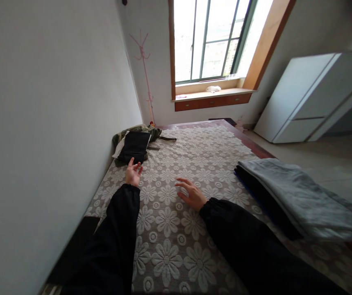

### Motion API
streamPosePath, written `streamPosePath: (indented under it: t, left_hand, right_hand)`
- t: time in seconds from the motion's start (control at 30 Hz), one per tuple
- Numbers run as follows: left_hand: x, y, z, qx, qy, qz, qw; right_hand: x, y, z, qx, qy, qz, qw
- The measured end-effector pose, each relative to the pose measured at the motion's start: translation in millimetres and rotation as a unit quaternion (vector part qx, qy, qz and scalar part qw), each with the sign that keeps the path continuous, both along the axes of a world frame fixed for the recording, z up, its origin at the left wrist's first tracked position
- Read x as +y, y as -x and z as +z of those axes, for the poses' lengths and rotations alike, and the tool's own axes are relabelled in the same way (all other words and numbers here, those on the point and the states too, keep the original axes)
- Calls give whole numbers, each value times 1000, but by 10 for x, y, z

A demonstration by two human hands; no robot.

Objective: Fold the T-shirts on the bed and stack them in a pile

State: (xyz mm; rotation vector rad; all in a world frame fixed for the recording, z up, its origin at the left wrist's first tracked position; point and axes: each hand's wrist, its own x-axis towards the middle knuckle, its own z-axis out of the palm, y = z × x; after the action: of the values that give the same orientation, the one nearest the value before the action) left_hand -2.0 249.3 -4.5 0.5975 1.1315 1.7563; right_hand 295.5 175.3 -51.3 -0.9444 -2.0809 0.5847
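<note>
My left hand (133, 173) is open, palm turned up and fingers spread, just in front of a folded black cloth item (133, 145). That dark item lies on top of an olive-green backpack or garment with straps (154, 133), beside the left wall. Whether my fingertips touch its lower edge I cannot tell. Over the middle of the flower-patterned cover (167, 221) is my right hand (191, 194), open with the fingers apart and slightly curled. Both hands hold nothing. To the right lies a pile of folded clothes, a grey garment (298, 196) on top of dark ones.
A pink coat stand (145, 73) rises in the far corner. Behind the cover's wooden edge (249, 141) is a window with a sill (194, 95). On the right stands a white refrigerator-like cabinet (298, 90). The white wall (46, 123) runs close along the left.
</note>
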Motion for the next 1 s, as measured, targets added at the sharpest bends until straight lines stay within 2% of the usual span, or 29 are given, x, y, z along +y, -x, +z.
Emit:
streamPosePath:
  t: [0.1,0.17,0.2,0.27,0.33,0.37,0.4,0.47,0.57,0.6,0.63,0.7,0.77,0.83,0.9,1.0]
  left_hand:
    - [-102,-135,134,53,-23,12,998]
    - [-317,-349,265,147,-52,-15,988]
    - [-473,-494,333,238,-77,-50,967]
    - [-845,-816,455,426,-152,-178,874]
    - [-1199,-1083,534,511,-216,-292,779]
    - [-1328,-1160,552,530,-239,-323,747]
    - [-1411,-1189,556,538,-255,-334,731]
    - [-1428,-1102,518,543,-261,-303,739]
    - [-1220,-728,383,552,-198,-181,789]
    - [-1138,-586,333,560,-171,-146,797]
    - [-1067,-455,283,574,-147,-125,796]
    - [-966,-260,187,616,-111,-108,773]
    - [-910,-168,87,655,-85,-101,744]
    - [-880,-157,-18,676,-56,-96,729]
    - [-861,-185,-111,679,-23,-97,727]
    - [-845,-230,-192,677,7,-98,729]
  right_hand:
    - [37,-1,17,90,34,-15,995]
    - [60,-9,23,151,75,-28,985]
    - [67,-15,27,183,97,-30,978]
    - [73,-33,41,239,131,-17,962]
    - [66,-51,66,268,145,-1,952]
    - [60,-59,82,269,144,-3,952]
    - [55,-64,99,264,140,-13,954]
    - [49,-69,133,245,133,-46,959]
    - [68,-74,164,248,151,-91,952]
    - [81,-80,165,261,167,-111,944]
    - [96,-88,161,277,186,-136,933]
    - [130,-114,141,312,220,-199,903]
    - [165,-150,118,336,242,-259,873]
    - [194,-192,110,342,251,-303,853]
    - [204,-229,131,319,222,-324,863]
    - [157,-258,211,247,67,-315,914]
